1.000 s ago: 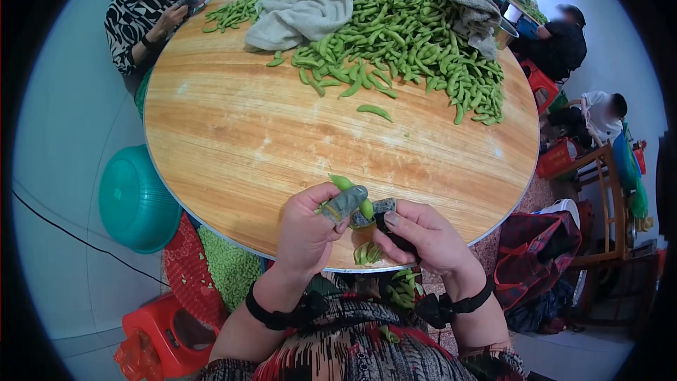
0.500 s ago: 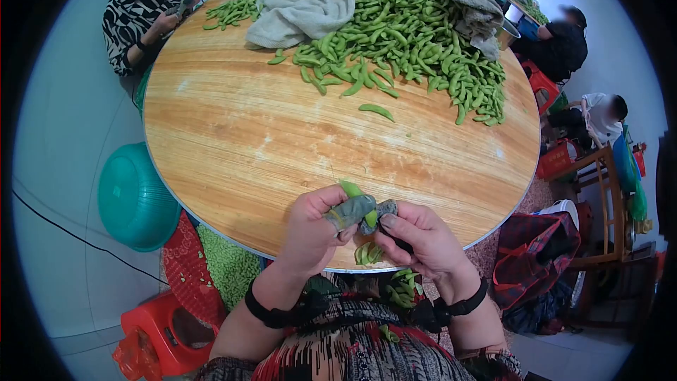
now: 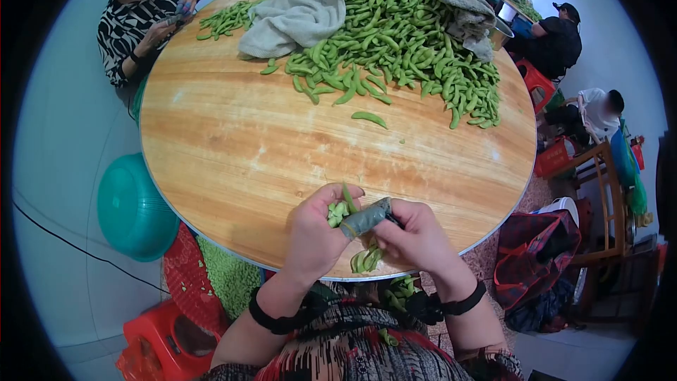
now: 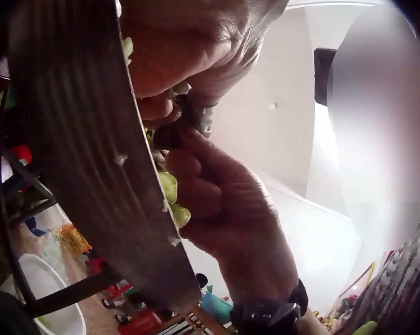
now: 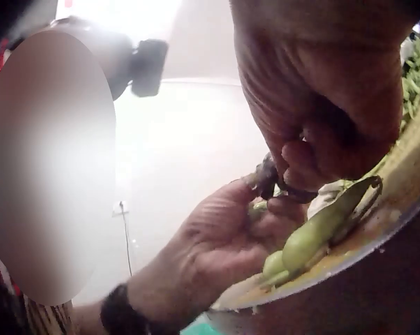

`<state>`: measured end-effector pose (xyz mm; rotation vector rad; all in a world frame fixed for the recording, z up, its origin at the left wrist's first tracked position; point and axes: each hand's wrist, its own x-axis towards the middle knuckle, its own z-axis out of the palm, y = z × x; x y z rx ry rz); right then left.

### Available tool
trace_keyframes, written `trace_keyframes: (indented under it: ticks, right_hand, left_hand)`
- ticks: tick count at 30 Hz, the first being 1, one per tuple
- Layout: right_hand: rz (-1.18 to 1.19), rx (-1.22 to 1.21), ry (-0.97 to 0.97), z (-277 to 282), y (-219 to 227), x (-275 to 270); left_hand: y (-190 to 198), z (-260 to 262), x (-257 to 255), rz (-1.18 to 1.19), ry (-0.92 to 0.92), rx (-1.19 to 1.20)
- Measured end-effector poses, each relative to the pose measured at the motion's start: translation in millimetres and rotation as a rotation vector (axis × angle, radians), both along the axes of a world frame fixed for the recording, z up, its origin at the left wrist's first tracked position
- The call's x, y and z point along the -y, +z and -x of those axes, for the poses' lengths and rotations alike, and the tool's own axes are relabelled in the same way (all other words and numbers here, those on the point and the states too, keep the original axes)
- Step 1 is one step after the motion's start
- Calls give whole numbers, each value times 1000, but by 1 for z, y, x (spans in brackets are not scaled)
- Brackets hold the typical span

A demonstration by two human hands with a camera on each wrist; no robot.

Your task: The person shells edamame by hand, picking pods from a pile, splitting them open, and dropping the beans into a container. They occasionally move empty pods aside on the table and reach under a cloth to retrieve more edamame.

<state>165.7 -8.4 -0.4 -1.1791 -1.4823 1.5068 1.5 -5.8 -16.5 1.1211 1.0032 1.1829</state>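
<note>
My left hand (image 3: 315, 233) is cupped near the table's front edge. It holds several shelled green beans (image 3: 337, 214) in the curled fingers, and a slim green edamame pod (image 3: 349, 197) stands up among them. A grey finger cover (image 3: 367, 219) sheathes its thumb, which points across to the right hand. Curled close against that thumb tip is my right hand (image 3: 425, 235), with dark covering on its fingers; I cannot tell what it pinches. Split pods (image 3: 365, 259) lie below the hands at the edge. In the right wrist view a plump pod (image 5: 311, 234) lies near the rim.
A big heap of edamame pods (image 3: 402, 49) covers the far side of the round wooden table (image 3: 233, 141), partly under grey cloths (image 3: 300, 14). Left of the table are a teal basin (image 3: 134, 208), shelled beans (image 3: 233, 275) and a red stool (image 3: 166, 335). Another person (image 3: 144, 21) sits far left.
Earlier both hands held a pod between the grey covers; it no longer shows there. The left hand has turned, showing beans in its fingers, and its thumb now points right.
</note>
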Motion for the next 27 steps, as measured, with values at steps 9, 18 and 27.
trace_keyframes:
  ticks: [9,18,27]
  right_hand:
    - [619,-357,18,-6,18,-11]
    - [-335,347,78,-9,22,-27]
    - [-393,318,-213,17,8,-16]
  left_hand:
    - [0,8,-5,260,-193,382]
    - [-1,0,-3,-188,-125,-307]
    - [0,11,-7,436,-236,518]
